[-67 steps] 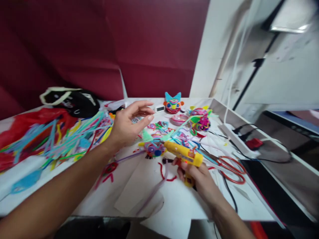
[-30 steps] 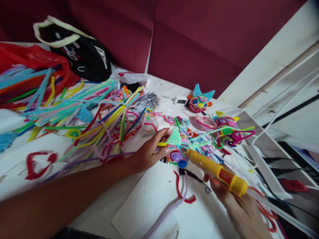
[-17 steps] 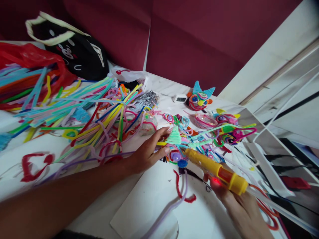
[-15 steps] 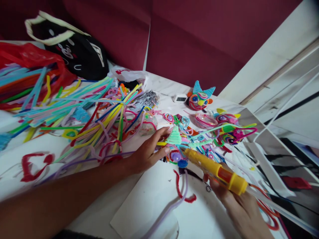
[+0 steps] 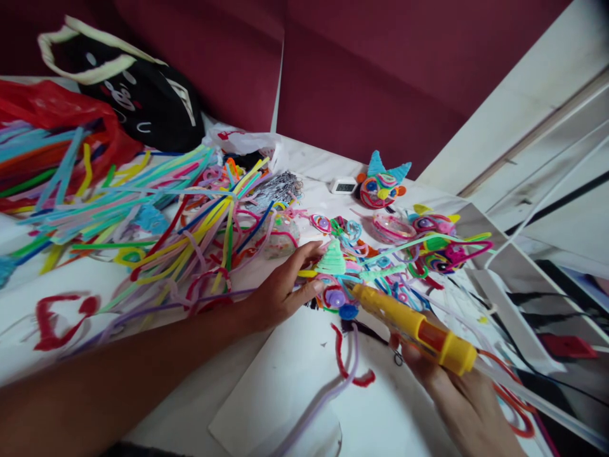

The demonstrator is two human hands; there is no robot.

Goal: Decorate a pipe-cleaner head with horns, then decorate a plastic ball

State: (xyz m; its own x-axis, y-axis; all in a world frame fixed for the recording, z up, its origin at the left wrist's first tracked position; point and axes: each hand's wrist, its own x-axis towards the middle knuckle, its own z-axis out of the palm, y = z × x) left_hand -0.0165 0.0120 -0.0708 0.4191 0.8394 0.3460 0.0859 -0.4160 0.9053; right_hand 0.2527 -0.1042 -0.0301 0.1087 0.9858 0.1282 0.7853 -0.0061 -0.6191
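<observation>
My right hand [image 5: 442, 374] is closed around a yellow hot glue gun [image 5: 404, 320], a clear glue stick [image 5: 523, 381] running out of its back end. The gun's nozzle points left, at a colourful pipe-cleaner piece [image 5: 335, 297] with a purple round eye and a blue pompom. My left hand [image 5: 295, 279] grips that piece from the left, thumb and fingers at its edge. A mint-green pipe-cleaner triangle [image 5: 332, 259] stands on top of it, beside my fingertips. Whether the nozzle touches the piece I cannot tell.
Loose pipe cleaners [image 5: 124, 216] spread over the left, near a red plastic bag [image 5: 57, 105] and a black bag [image 5: 137, 95]. A finished-looking pipe-cleaner head [image 5: 380, 184] and a small digital clock [image 5: 343, 185] stand behind. Cables and a power strip [image 5: 516, 320] lie right.
Both hands, the glue gun and the piece keep nearly the same places. The view has shifted very slightly.
</observation>
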